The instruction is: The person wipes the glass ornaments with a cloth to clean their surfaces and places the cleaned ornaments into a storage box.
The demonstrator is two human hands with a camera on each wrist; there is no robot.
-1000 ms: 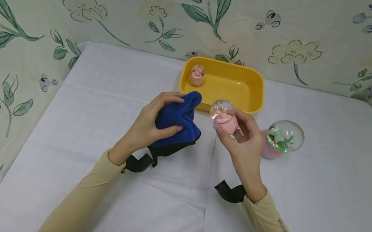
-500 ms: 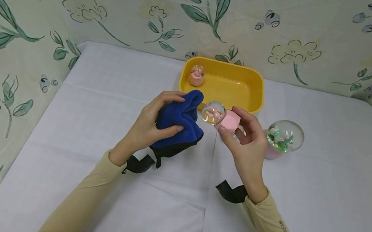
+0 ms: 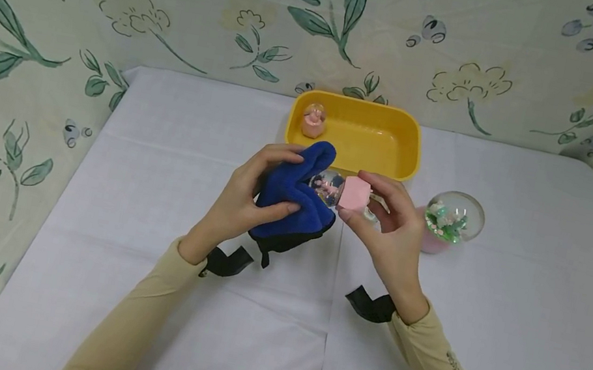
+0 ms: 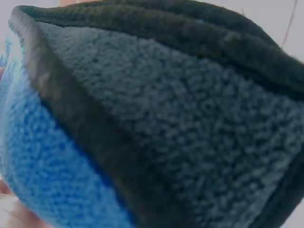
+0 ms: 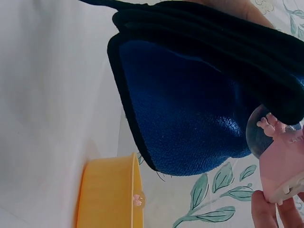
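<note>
Left hand [image 3: 240,193] is gripping a fuzzy, black-edged blue cloth [image 3: 288,193], right hand [image 3: 398,224] is pinching a snow globe [image 3: 347,193] by its faceted pink base [image 3: 355,195], its clear round dome [image 3: 326,187] is sitting at the cloth's fold, above the white-covered desk [image 3: 256,343]

In the left hand [image 3: 236,204] we see a blue-and-dark-grey cloth [image 3: 289,193], matt and nubbly, its dark edging smoother. Gripped in the right hand [image 3: 400,233], a pink-based round snow globe [image 3: 356,194] shows a glossy, clear dome and smooth, plastic-looking base. Beyond both grips, we see a yellow rectangular tray [image 3: 384,140], smooth, shiny and plastic-looking; below them, a matt white tablecloth [image 3: 255,350], lightly creased.
</note>
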